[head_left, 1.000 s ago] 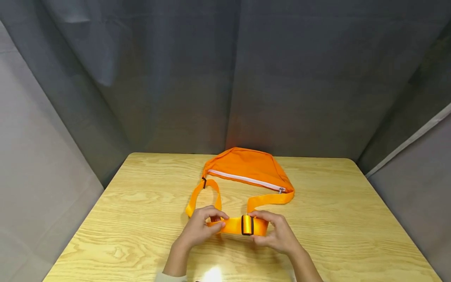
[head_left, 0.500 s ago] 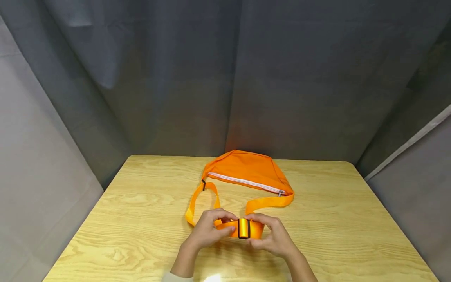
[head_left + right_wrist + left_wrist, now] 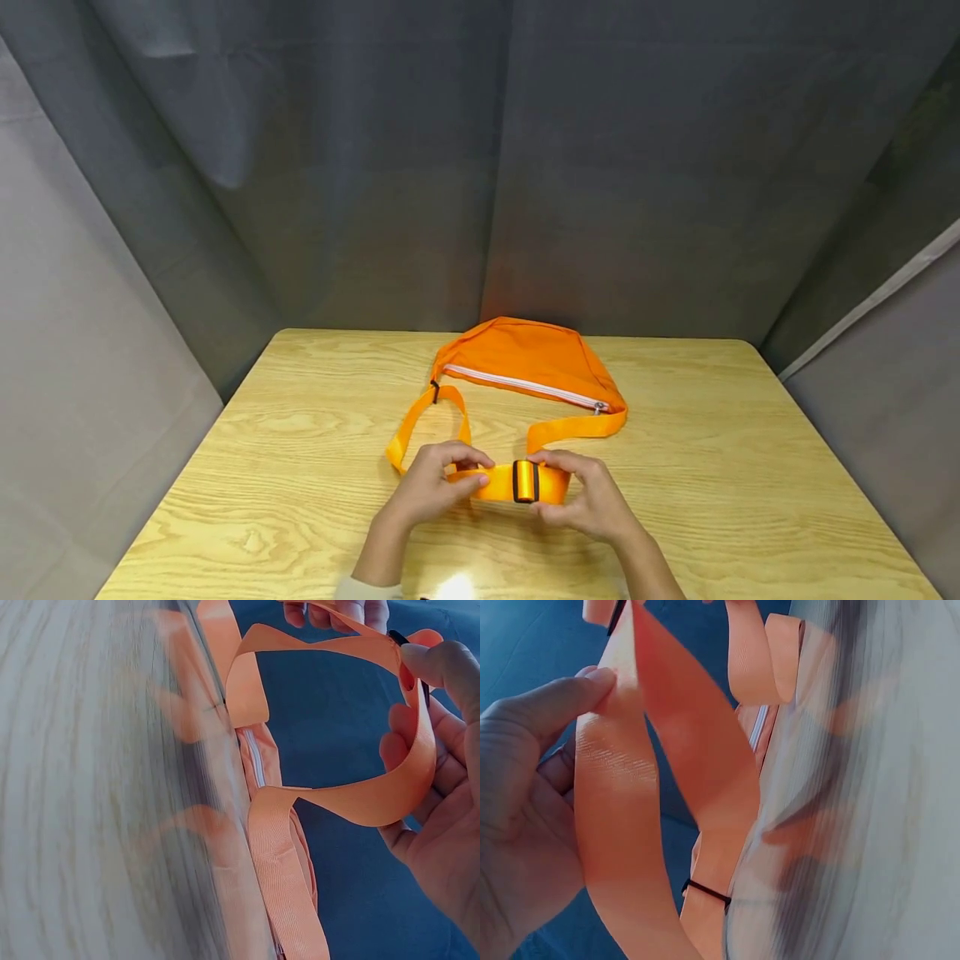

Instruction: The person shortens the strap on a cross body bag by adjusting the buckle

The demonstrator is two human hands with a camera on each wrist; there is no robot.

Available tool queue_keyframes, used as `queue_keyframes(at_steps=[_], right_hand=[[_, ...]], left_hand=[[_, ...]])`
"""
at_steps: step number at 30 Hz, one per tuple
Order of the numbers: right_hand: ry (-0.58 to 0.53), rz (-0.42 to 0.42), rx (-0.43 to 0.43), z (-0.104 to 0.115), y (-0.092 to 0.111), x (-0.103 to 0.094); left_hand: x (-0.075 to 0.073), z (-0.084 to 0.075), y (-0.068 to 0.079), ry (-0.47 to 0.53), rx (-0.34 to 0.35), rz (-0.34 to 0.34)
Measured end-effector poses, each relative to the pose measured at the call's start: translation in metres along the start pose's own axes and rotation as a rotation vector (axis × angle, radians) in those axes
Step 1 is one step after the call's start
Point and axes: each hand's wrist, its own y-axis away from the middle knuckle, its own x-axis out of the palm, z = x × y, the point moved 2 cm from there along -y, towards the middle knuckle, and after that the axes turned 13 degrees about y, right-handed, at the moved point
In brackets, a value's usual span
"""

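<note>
Holding the black slide buckle (image 3: pixel 526 481) off the tabletop between them, two hands leave little slack on the orange strap (image 3: pixel 495 482), and that short span looks the likeliest place for trouble. The left hand (image 3: pixel 437 481) pinches the webbing just beside the buckle, thumb on the near face; the fingertips behind are mostly hidden. The right hand (image 3: pixel 588 496) grips the strap at the buckle's other side, finger along the upper edge and thumb at the lower. Because the webbing is doubled over the bar, pulling the wrong layer could tighten rather than loosen it, or draw it out unevenly; a tilted pull might bunch the cloth and jam the slide. The left wrist view shows two layers meeting near the buckle, so a twist there could be trapped. Should either pinch slip, the smooth webbing would probably drop and lose its alignment. Farther out, the strap's left loop stands curled on the table (image 3: pixel 262 467), below a second black ring (image 3: pixel 435 391), where it might turn over or snag. Beyond lies the orange bag (image 3: pixel 528 354), flat near the far edge, its white zipper (image 3: pixel 521 386) facing the hands; nothing pins it, so a hard tug would likely drag it nearer.
</note>
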Motion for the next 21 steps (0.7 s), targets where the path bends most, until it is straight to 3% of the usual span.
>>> queue_keyframes(at_steps=[3, 8, 15, 21], right_hand=[[-0.006, 0.008, -0.005, 0.003, -0.001, -0.002], [-0.021, 0.009, -0.008, -0.003, 0.000, -0.002], [-0.057, 0.004, 0.007, -0.008, 0.002, -0.006], [-0.065, 0.010, 0.052, -0.008, 0.003, -0.008]], left_hand=[[-0.004, 0.011, -0.001, -0.005, 0.015, 0.009], [-0.013, 0.013, -0.001, -0.030, 0.031, 0.028], [-0.026, 0.013, 0.002, -0.046, -0.030, -0.004], [-0.018, 0.011, -0.002, -0.107, 0.043, -0.002]])
